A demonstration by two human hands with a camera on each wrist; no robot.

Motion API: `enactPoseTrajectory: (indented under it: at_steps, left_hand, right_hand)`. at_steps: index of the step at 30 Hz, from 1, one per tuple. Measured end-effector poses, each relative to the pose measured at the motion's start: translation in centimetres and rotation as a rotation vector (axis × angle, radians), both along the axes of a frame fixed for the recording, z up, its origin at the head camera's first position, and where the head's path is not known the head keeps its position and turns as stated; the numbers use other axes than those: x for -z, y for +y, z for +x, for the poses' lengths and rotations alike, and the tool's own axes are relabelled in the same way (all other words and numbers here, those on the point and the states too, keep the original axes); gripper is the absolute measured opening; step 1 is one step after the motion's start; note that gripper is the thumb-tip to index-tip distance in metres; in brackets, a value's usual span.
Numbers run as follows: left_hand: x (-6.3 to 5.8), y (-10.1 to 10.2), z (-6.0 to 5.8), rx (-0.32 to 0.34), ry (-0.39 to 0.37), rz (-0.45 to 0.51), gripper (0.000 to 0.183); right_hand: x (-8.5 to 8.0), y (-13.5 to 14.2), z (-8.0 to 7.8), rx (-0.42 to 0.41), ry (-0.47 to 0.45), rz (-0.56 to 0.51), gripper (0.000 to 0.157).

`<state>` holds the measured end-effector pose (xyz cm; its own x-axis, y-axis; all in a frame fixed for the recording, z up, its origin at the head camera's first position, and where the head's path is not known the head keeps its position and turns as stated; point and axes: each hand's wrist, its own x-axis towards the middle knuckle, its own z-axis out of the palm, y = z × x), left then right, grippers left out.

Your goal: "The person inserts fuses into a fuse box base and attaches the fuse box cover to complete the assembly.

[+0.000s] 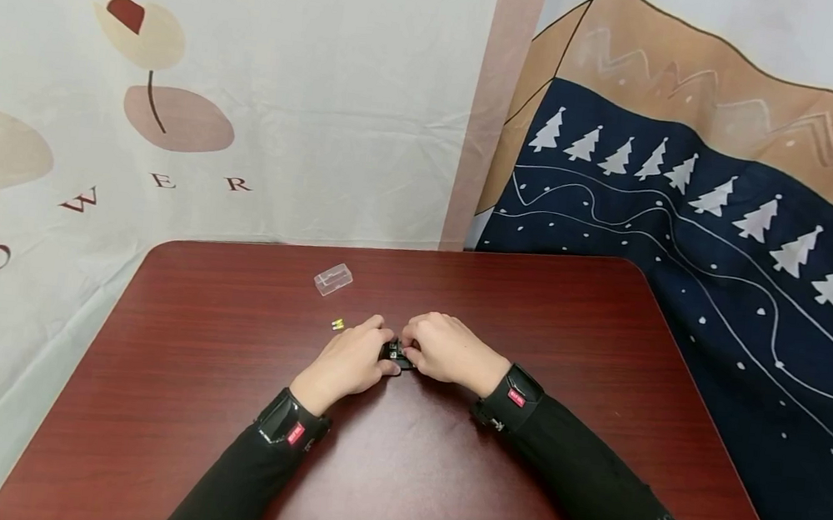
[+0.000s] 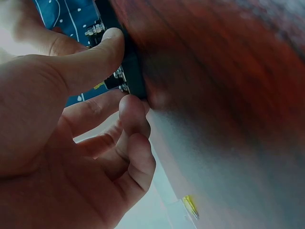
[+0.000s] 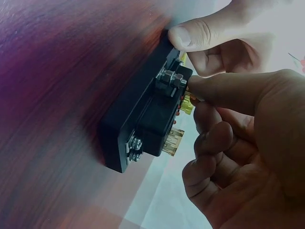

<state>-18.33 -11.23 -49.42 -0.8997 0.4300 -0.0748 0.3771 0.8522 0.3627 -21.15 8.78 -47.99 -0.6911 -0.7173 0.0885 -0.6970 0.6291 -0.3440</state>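
Observation:
A black fuse block [image 1: 394, 352] with metal terminal screws lies on the table between both hands. My left hand [image 1: 350, 358] grips one end of it, thumb [image 2: 112, 43] along the near side and fingers on the other. In the right wrist view, a yellow blade fuse [image 3: 187, 106] and a tan, see-through blade fuse [image 3: 172, 141] stand in the block. My right hand [image 1: 446, 348] is at the block's top, thumb and forefinger pinching a blade fuse that the fingertips mostly hide. Its other fingers are curled beside the block.
Beyond the left hand lies a loose yellow blade fuse [image 1: 338, 324]. Farther back sits a clear plastic case [image 1: 333, 280]. The reddish-brown tabletop [image 1: 213, 341] reaches back to printed cloth hangings [image 1: 340, 119].

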Motion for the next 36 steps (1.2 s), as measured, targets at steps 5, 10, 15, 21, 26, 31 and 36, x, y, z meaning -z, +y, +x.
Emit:
enactPoseTrajectory:
  at_steps: [5, 10, 15, 21, 26, 31, 36]
  left_hand:
    - [-0.2, -0.1, 0.0, 0.002, -0.001, -0.001, 0.040]
    - [-0.3, 0.1, 0.1, -0.005, -0.006, -0.006, 0.040]
    - [-0.4, 0.2, 0.3, -0.008, -0.020, -0.011, 0.042]
    - [-0.4, 0.3, 0.4, -0.014, -0.019, -0.008, 0.046]
    - [-0.4, 0.2, 0.3, -0.016, -0.028, -0.005, 0.049]
    - [-0.3, 0.2, 0.3, -0.018, -0.034, -0.006, 0.051]
    - [-0.2, 0.1, 0.3, -0.019, -0.026, -0.006, 0.050]
  right_hand:
    - [-0.2, 0.0, 0.1, -0.007, 0.010, -0.002, 0.019]
    - [-0.4, 0.4, 0.0, -0.012, 0.015, 0.003, 0.010]
    - [-0.6, 1.3, -0.1, 0.016, 0.000, -0.029, 0.011]
    - [-1.1, 2.9, -0.5, 0.084, -0.007, -0.094, 0.013]
    - [-1.5, 4.1, -1.0, 0.111, -0.003, -0.123, 0.014]
    - [-1.2, 4.9, -1.0, 0.147, -0.040, -0.104, 0.019]
    - [-0.3, 5.4, -0.9, 0.185, -0.069, -0.069, 0.030]
